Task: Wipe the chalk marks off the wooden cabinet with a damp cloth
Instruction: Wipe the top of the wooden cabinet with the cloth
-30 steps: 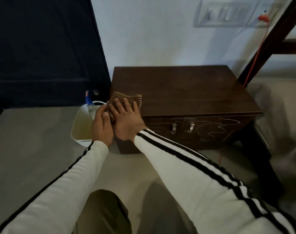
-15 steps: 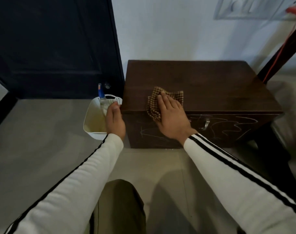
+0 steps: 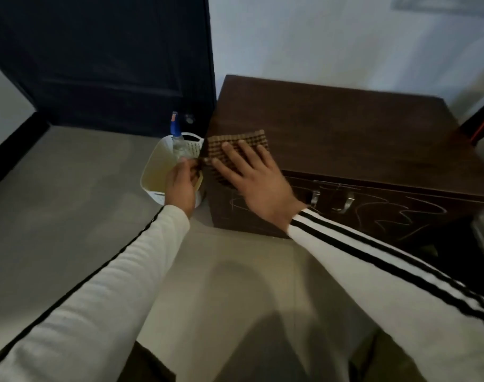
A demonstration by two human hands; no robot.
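Note:
A dark wooden cabinet (image 3: 345, 133) stands on the floor against the wall. White chalk scribbles (image 3: 395, 213) run across its front, around two metal handles. A brown checked cloth (image 3: 235, 140) lies over the cabinet's front left top corner. My right hand (image 3: 252, 180) presses flat on the cloth, fingers spread. My left hand (image 3: 180, 186) is at the cabinet's left edge, its fingertips pinching the cloth's left corner.
A white plastic basket (image 3: 152, 175) sits on the floor left of the cabinet, holding a spray bottle with a blue top (image 3: 175, 130). A dark door (image 3: 103, 59) stands behind it. My knees are below, over the grey floor.
My right hand slid the cloth left to the cabinet's corner. My left hand moved up from the cabinet's side to take the cloth's edge. The camera came closer.

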